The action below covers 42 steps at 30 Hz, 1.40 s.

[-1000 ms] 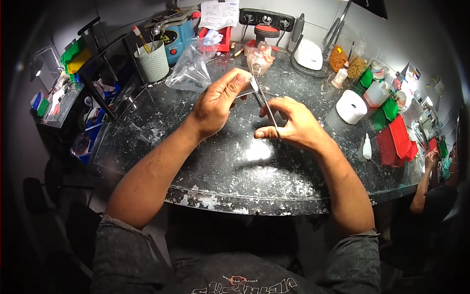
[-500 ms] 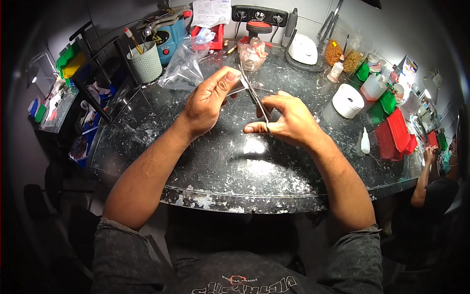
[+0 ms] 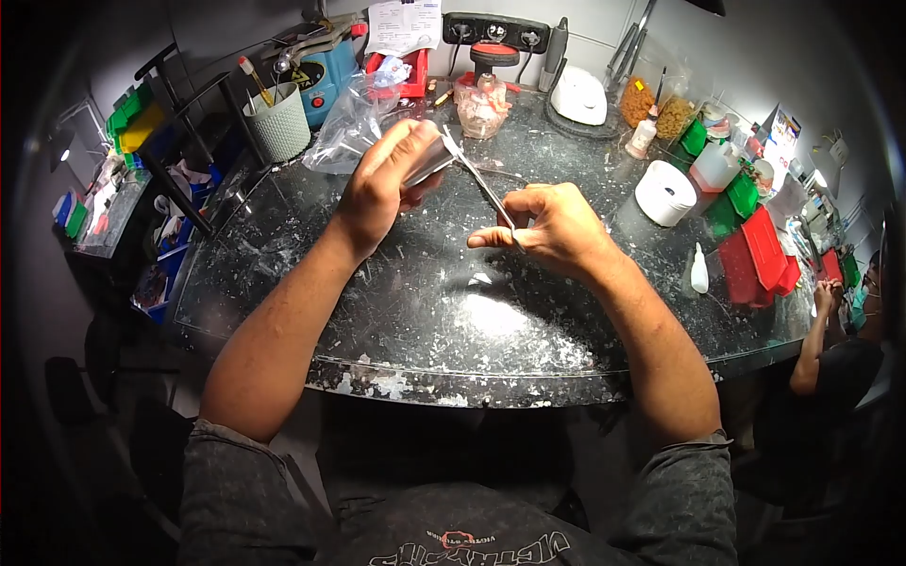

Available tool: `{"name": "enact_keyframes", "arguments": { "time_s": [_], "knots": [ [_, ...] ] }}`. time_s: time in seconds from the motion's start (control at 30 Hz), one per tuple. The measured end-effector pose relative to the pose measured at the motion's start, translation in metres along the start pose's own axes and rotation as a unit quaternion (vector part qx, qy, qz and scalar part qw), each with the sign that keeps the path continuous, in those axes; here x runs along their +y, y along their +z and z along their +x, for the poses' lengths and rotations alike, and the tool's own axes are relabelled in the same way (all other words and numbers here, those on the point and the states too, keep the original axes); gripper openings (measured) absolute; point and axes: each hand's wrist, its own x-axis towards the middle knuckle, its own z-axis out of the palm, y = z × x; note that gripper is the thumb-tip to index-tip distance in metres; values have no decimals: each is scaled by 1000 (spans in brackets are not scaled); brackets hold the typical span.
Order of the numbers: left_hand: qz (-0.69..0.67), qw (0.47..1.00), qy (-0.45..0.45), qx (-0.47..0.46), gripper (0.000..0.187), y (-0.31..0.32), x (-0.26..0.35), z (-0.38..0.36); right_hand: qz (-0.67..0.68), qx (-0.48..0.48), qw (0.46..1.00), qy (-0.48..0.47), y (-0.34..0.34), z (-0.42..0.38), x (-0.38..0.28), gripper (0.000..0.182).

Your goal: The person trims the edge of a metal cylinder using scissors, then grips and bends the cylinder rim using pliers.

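Observation:
My left hand (image 3: 382,179) is closed on a thin, flat silvery-white piece (image 3: 427,165), partly hidden behind the fingers. My right hand (image 3: 557,226) grips a pair of scissors (image 3: 488,191), thumb and fingers at the handles, blades slanting up and to the left. The blade tips overlap the right edge of the silvery piece in this view. Below the scissors, a small white scrap (image 3: 479,278) shows against the dark worktop (image 3: 396,302).
Behind my hands lie a clear plastic bag (image 3: 335,137) and a burner-like jar with a red top (image 3: 483,104). A white roll (image 3: 665,193), a small white bottle (image 3: 699,271) and red trays (image 3: 755,255) stand right. A pen cup (image 3: 278,123) is left. Another person (image 3: 830,349) sits far right.
My left hand has turned and shifted slightly left, showing more of the silvery piece's face. The scissor blades have come together, and a small white scrap now shows below them.

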Motion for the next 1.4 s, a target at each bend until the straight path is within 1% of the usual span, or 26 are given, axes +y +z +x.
{"name": "enact_keyframes", "arguments": {
  "time_s": [0.03,0.07,0.1,0.13,0.17,0.2,0.23,0.33,0.37,0.47,0.5,0.53,0.6,0.63,0.7,0.77,0.9,0.97,1.13,1.2,1.27,1.33,1.4],
  "knots": [
    [28,997,32,-62,29,-11,-2,4,0,1,1000,0,-2,0,-2,54],
    [29,997,33,-63,29,-9,-5,5,26,-15,999,34,-3,0,-4,55],
    [38,993,106,-40,24,-4,-8,7,53,-32,996,68,-4,0,-5,56],
    [46,983,179,-18,25,-1,-9,8,54,-30,996,68,-1,0,-2,56],
    [25,992,118,-29,31,-4,-4,7,37,5,999,14,4,0,2,63],
    [25,992,118,-30,31,-4,-5,7,19,40,998,-39,6,-1,5,71],
    [23,991,129,-35,31,-4,-7,8,30,-16,999,-10,5,1,7,80],
    [22,989,138,-47,32,-2,-7,6,54,-6,998,-19,6,-1,6,80],
    [23,989,139,-50,33,-1,-6,5,43,-13,999,-20,4,0,6,81],
    [60,987,132,-69,33,1,-8,2,25,14,999,-27,4,-2,7,81],
    [76,987,129,-61,33,2,-7,2,25,14,999,-27,3,-2,6,81],
    [76,987,129,-62,33,2,-8,1,8,10,1000,-25,3,-2,5,81],
    [31,989,133,-48,32,4,-8,1,-8,6,1000,-23,4,-2,6,80],
    [31,989,133,-49,32,3,-8,1,-20,21,999,-31,5,-2,7,78],
    [49,992,103,-46,35,1,-6,0,-32,35,998,-41,6,-1,7,76],
    [59,992,108,-38,35,1,-6,0,-42,56,995,-71,5,0,7,70],
    [61,992,110,-26,35,0,-7,1,-35,83,993,-71,4,-1,3,66],
    [69,991,113,-27,34,0,-5,1,-11,106,989,-100,8,1,10,67],
    [83,991,102,-24,31,-3,-5,1,-4,89,992,-85,7,3,12,66],
    [98,988,116,-26,30,-4,-6,2,-3,88,993,-83,6,3,13,66],
    [101,988,113,-32,26,-5,0,0,36,30,998,-37,3,3,12,63],
    [105,988,109,-37,24,-5,1,0,46,25,998,-32,2,2,13,62],
    [47,991,112,-49,26,-4,-3,2,57,20,998,-27,2,1,13,61]
  ]
}}
